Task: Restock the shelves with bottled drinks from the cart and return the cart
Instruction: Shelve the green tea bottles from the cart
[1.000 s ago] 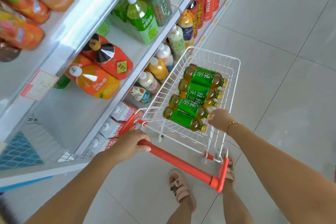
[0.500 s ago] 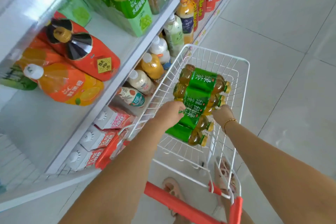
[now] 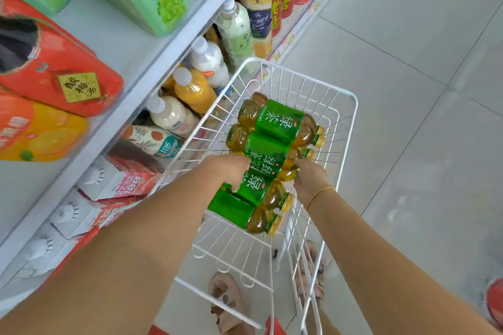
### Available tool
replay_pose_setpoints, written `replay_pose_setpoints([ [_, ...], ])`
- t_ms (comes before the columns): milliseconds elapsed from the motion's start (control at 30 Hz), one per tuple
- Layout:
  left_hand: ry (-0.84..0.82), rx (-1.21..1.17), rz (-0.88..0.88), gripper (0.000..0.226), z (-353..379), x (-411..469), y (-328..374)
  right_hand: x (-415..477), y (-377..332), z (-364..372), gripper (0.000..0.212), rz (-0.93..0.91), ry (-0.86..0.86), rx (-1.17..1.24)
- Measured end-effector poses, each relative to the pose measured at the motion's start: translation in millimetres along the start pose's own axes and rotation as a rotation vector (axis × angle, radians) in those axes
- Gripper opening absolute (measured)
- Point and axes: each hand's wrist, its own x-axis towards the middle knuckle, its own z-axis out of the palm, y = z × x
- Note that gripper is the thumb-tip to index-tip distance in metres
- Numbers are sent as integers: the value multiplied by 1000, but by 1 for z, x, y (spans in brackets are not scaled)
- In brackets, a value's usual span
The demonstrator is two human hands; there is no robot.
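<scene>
The shelves [image 3: 152,73] stand on the left. The left hand [image 3: 231,168] curls round the bottom end of a green tea bottle [image 3: 269,164], and the right hand [image 3: 309,178] grips its cap end, inside the white cart [image 3: 351,122]. The person should lift it flat so the others do not roll

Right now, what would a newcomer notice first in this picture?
The green tea bottles in the white wire cart at the centre catch the eye first, with the left hand and right hand gripping some from either end. On the shelves at the left lie big red and orange bottles.
</scene>
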Motion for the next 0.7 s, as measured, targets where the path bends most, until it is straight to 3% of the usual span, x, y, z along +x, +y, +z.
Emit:
replay_pose_setpoints([
  [167, -46, 20, -13, 85, 2, -8, 11, -16, 0, -1, 30, 8, 42, 45],
  [267, 22, -14, -13, 63, 4, -32, 12, -24, -3, -8, 37, -7, 33, 19],
  [400, 326, -307, -120, 57, 4, -90, 4, -36, -2, -16, 35, -66, -5, 46],
  [533, 622, -588, -234, 60, -16, -157, -2, -31, 10, 0, 31, -140, 207, 146],
  [600, 747, -673, -250, 57, -28, -181, -10, -31, 14, 17, 31, -16, 165, 314],
  [633, 802, -717, -251, 56, -32, -187, -16, -26, 22, 29, 41, 6, 184, 39],
  [667, 845, -752, -250, 57, -35, -192, -21, -13, 28, 37, 51, 17, 138, -10],
  [700, 874, -778, -251, 58, -36, -194, -27, -7, 27, 47, 55, 215, 89, 356],
])
